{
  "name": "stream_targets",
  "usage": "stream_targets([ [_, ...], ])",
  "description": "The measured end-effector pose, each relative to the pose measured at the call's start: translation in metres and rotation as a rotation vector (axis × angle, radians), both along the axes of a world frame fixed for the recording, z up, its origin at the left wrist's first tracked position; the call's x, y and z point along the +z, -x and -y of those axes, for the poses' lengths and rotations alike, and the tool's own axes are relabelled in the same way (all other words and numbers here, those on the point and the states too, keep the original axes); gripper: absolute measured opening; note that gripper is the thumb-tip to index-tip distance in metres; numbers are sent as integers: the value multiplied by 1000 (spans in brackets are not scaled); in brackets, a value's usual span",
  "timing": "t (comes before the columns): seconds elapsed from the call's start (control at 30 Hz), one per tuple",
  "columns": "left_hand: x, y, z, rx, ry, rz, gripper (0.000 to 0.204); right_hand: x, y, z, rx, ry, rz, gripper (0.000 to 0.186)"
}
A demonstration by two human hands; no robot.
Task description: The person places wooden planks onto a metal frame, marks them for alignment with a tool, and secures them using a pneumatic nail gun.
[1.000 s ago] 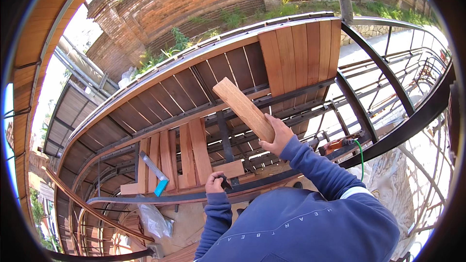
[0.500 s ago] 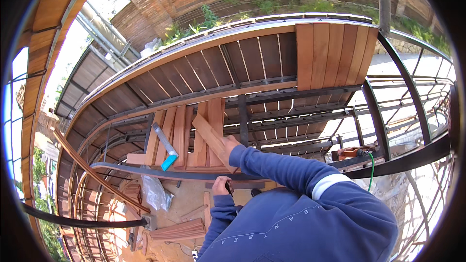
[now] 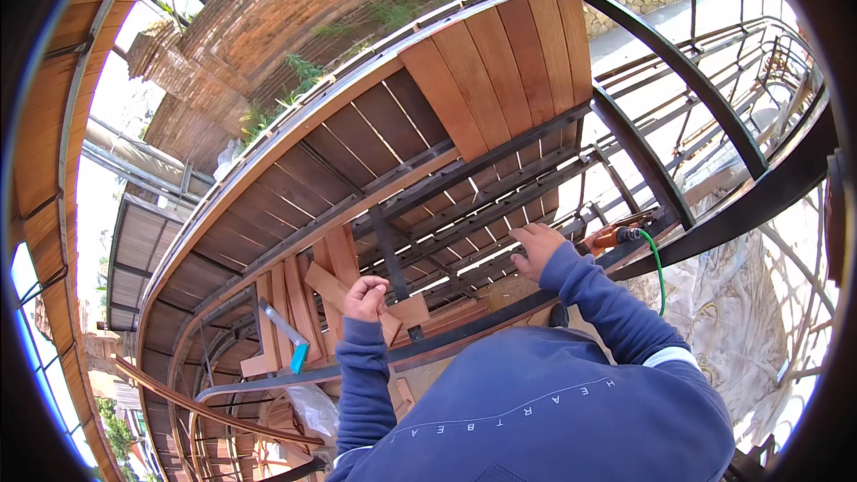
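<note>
The left hand's (image 3: 364, 298) fingers are curled in, thumb drawn up against the forefinger; whether they pinch something small I cannot tell. The right hand (image 3: 537, 250), well to their right, has its fingers loosely spread and shows nothing in its grasp.

That is the change: a second ago the right hand held a short board (image 3: 325, 285) up; now the board lies slantwise, partly hidden behind the left fingers, and the right hand is away from it. I judge that the piece is set down loose, not fixed, leaving the right hand free.

The board is flat and straight-edged, light reddish brown, with a square-cut far end showing beyond the left fingertips. Just right of those fingers another short board (image 3: 412, 310) lies crosswise. To their left stretch several loose narrow boards (image 3: 300, 299), and past these a square (image 3: 284, 327) with a grey blade and teal handle.

To the right hand's right, near its wrist, sits an orange power tool (image 3: 607, 238) with a green hose (image 3: 660, 278). Farther out, ahead of both hands' fingers, a panel of reddish planks (image 3: 509, 71) covers part of the dark frame, and beyond it stands a brick wall (image 3: 295, 27).
</note>
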State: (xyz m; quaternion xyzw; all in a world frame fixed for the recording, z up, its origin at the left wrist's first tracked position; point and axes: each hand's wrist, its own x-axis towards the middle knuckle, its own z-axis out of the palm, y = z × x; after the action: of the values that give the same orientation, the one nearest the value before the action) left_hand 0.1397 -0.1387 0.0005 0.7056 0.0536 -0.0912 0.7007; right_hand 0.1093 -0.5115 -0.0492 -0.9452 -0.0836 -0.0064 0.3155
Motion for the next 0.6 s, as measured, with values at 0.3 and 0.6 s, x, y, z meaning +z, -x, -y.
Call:
stream_targets([
  [0.3, 137, -235, 151, 23, -792, 759, 27, -47, -15, 128, 85, 761, -682, 37],
  [0.6, 164, -320, 211, -182, -1113, 874, 36, -80, -35, 135, 333, 958, -904, 37],
])
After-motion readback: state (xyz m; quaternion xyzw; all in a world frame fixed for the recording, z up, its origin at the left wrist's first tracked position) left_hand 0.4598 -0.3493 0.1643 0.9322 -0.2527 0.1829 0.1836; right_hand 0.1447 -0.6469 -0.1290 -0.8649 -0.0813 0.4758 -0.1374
